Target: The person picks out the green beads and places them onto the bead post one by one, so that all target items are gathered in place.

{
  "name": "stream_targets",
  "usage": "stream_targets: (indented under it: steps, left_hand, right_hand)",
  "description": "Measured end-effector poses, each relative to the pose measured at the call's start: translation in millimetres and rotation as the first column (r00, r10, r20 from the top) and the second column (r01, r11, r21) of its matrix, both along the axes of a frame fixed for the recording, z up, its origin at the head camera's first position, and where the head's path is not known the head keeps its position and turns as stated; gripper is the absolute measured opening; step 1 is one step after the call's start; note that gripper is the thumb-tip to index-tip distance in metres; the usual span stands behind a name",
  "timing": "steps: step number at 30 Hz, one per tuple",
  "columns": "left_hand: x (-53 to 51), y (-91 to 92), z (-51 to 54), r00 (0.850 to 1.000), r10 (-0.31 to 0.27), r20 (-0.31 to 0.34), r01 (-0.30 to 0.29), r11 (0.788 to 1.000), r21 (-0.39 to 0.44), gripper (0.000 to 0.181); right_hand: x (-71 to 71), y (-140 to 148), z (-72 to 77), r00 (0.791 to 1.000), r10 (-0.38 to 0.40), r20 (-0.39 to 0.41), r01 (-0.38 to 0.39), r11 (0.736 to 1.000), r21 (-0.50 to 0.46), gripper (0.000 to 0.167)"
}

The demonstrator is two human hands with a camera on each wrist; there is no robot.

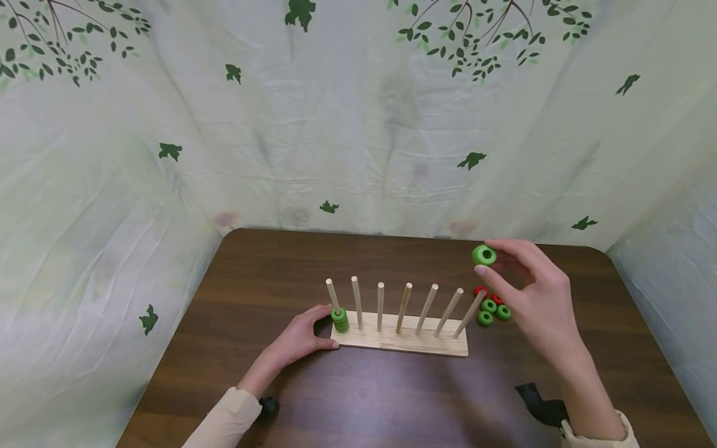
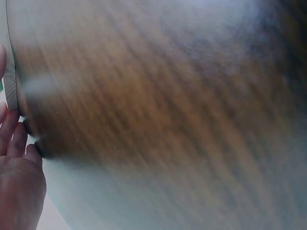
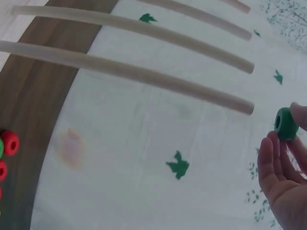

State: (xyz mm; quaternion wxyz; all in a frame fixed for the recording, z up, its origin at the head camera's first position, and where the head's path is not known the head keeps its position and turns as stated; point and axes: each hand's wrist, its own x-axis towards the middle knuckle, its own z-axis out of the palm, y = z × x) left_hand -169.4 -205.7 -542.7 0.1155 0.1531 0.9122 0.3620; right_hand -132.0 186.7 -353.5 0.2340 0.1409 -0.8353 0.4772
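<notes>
The brown desk (image 1: pixel 269 264) carries everything, its far edge against the leaf-printed cloth (image 1: pixel 358 124); around its middle lies a pale wooden board (image 1: pixel 386 341), long side roughly along that far edge. From where I stand, the left hand (image 1: pixel 299 336) grips the board's left end, thumb at the near corner and fingers round toward the far one; the right hand (image 1: pixel 538 305) is up in the air on the desk's right side, thumb and fingertips pinching one green ring (image 1: pixel 479 256), clear of the desk and of every peg.

I'd judge the step to be carrying that ring over to be threaded; the next move calls for bringing its hole above a peg's tip and lowering it straight, the board held steady meanwhile.

Counting down in size: one board; seven pegs (image 1: pixel 403 309) in a row; one stack of green rings (image 1: pixel 340 320) on the leftmost peg, perhaps four or five, too tight to be sure; three loose green rings (image 1: pixel 485 319) off the board's right end, toward the desk's far right corner; at least two red rings (image 1: pixel 497 299) beside them, partly hidden; one yellow sliver (image 3: pixel 0 213), cut off in the right wrist view.
</notes>
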Motion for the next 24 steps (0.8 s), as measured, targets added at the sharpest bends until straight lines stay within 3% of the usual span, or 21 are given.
stream_targets:
  steps: [7,15,24]
  left_hand:
    - [0.6,0.2,0.1,1.000,0.005,0.014,-0.005,1.000,0.006,0.075]
    - [0.7,0.9,1.8,1.000,0.008,0.002,-0.008,1.000,0.009,0.077]
    - [0.5,0.5,1.8,1.000,0.001,-0.002,-0.001,1.000,0.011,0.077]
  right_hand:
    - [-5.3,-21.5,14.4,0.993,0.099,-0.056,-0.097,0.995,0.039,0.049]
    - [0.7,-53.2,43.5,0.971,0.216,-0.102,-0.214,0.976,0.028,0.043]
    - [-5.4,-72.8,47.7,0.962,0.255,-0.094,-0.253,0.967,0.033,0.037]
